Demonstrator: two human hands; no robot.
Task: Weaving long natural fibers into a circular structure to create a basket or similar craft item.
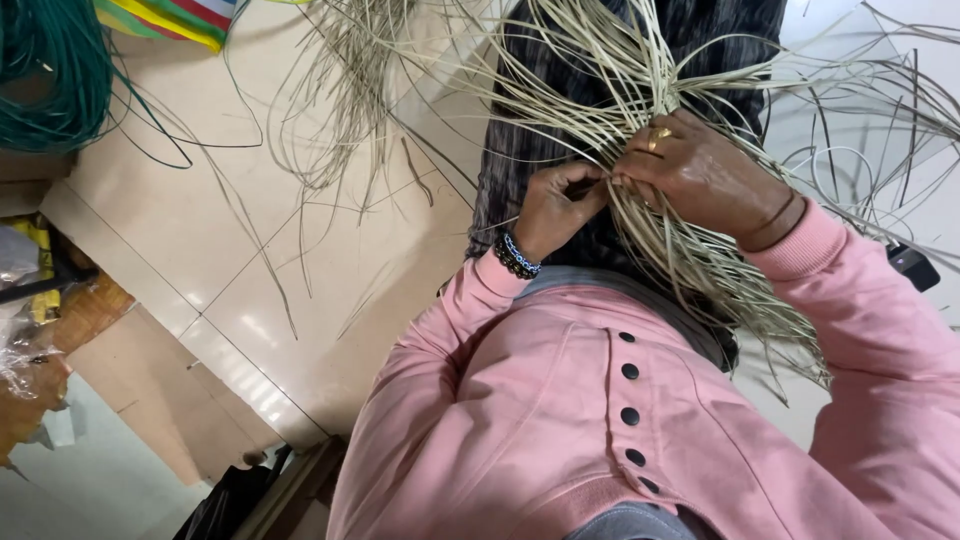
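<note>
Head view, one entry.

Item 1: bundle of pale cane strips [620, 110], long, flat and straw-coloured, fanning outward over the lap and the tiled floor [250, 250]. It lies across the dark patterned garment [520, 130] at the person's knees, its middle gathered between both hands.

Item 2: left hand [555, 205], beaded bracelet [518, 257] at the wrist. Grip: fingers curled together, pinched on a few strands at the point where the two hands meet.

Item 3: right hand [700, 170], gold ring [658, 135] on one finger. Grip: fingers closed around the gathered part of the bundle, thumb side touching the left fingertips.

Step in hand, as judged: sorting or separating single strips out of the gathered bundle. The next move would call for a firm hold by the right hand while the left draws a strand free without tangling its neighbours.

Surroundings: coil of teal cord [50, 80] upper left; pink buttoned jacket [600, 420] in the foreground; loose strips scattered on the floor.
</note>
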